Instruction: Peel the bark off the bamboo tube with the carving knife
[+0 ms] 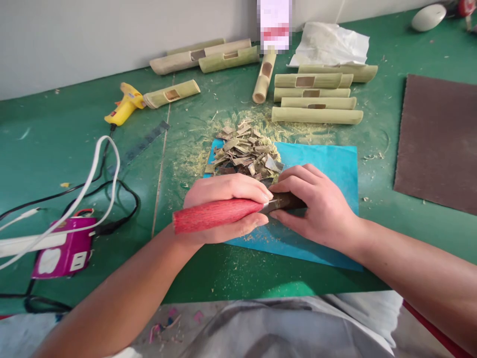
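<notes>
A tool with a red handle lies in my left hand, whose fingers are wrapped round it. Its metal end points right and meets a dark brown piece. My right hand is closed on that piece, with the fingertips close to the tool's tip. Both hands are over a blue sheet. Just beyond them a pile of brownish-green chips covers the sheet's far left part. The underside of the brown piece is hidden by my right hand.
Several notched bamboo tubes lie across the back. A yellow glue gun rests at the back left. At the left are a purple power adapter and cables. A brown sheet lies at the right, and crumpled white paper sits behind the tubes.
</notes>
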`<state>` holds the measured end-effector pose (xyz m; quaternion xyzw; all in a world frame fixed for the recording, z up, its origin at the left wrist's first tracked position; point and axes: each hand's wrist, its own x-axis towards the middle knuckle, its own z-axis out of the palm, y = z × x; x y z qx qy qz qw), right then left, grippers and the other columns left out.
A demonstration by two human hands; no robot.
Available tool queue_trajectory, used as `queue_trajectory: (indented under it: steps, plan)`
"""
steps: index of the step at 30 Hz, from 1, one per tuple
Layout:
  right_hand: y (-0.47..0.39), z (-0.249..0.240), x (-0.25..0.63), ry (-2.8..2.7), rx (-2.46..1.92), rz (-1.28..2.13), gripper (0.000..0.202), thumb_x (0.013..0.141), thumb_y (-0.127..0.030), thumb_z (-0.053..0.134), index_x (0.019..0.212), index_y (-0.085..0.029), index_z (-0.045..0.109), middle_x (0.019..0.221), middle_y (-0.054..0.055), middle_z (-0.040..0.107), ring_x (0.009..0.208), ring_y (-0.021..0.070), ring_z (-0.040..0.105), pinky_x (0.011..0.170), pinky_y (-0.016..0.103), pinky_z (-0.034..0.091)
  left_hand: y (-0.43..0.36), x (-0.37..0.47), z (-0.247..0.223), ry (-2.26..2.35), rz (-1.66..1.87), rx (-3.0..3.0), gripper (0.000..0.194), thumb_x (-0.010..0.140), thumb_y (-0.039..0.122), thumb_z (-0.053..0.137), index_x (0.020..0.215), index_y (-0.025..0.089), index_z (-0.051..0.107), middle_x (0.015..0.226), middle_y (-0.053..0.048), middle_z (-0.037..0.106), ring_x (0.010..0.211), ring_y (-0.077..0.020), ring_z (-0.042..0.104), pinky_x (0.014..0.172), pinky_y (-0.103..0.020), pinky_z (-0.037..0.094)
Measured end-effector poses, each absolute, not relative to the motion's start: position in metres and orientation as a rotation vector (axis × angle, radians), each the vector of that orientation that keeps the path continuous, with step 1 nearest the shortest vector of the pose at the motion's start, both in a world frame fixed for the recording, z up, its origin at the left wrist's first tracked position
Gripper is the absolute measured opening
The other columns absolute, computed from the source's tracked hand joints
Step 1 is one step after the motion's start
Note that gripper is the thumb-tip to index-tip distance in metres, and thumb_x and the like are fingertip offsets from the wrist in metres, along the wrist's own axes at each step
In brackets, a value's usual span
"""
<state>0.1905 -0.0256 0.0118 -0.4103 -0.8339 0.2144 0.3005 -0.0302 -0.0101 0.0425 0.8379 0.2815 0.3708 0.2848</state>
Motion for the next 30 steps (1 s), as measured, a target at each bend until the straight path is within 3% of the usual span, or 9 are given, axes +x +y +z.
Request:
queue_trajectory:
  steps: [8, 13, 26, 30]
  plan:
    - [-0.0251, 0.0112, 0.1903, -2.217, -1.079, 0.556, 0.021, 0.082, -0.027, 0.072, 0.101, -0.018, 0.065, 0.102, 0.008, 0.07, 0.089, 0.0239, 0.059, 0.077, 0.039, 0.048, -0.0097, -0.0298, 0.0411, 0.702, 0.997, 2.267, 0.015, 0.084, 0.026, 0.076, 0.094, 0.019, 0.069, 0.092, -0.006, 0.078, 0.086, -0.0159, 0.076, 0.08, -0.025, 0.063]
    - [-0.025, 0.0115, 0.19, -2.217, -1.077, 0.556, 0.022, 0.082, -0.027, 0.072, 0.1, -0.017, 0.066, 0.101, 0.009, 0.07, 0.089, 0.0242, 0.06, 0.077, 0.039, 0.048, -0.011, -0.0287, 0.041, 0.717, 0.99, 2.279, 0.014, 0.084, 0.027, 0.075, 0.096, 0.023, 0.068, 0.093, -0.004, 0.078, 0.085, -0.0174, 0.076, 0.077, -0.029, 0.064]
    - [-0.0261, 0.0101, 0.1903, -2.214, -1.076, 0.563, 0.022, 0.081, -0.025, 0.073, 0.1, -0.02, 0.064, 0.101, 0.007, 0.069, 0.089, 0.0236, 0.059, 0.078, 0.039, 0.048, -0.0144, -0.0233, 0.0451, 0.762, 0.987, 2.286, 0.01, 0.082, 0.015, 0.069, 0.089, 0.022, 0.067, 0.087, -0.003, 0.076, 0.08, -0.0159, 0.074, 0.075, -0.028, 0.063]
    - [-0.0262, 0.0106, 0.1904, -2.214, -1.092, 0.565, 0.021, 0.082, -0.026, 0.072, 0.1, -0.019, 0.064, 0.102, 0.008, 0.069, 0.09, 0.0243, 0.059, 0.077, 0.039, 0.048, -0.0154, -0.024, 0.0434, 0.803, 1.029, 2.201, 0.008, 0.082, 0.014, 0.067, 0.085, 0.022, 0.066, 0.085, -0.003, 0.075, 0.075, -0.0153, 0.073, 0.068, -0.028, 0.061]
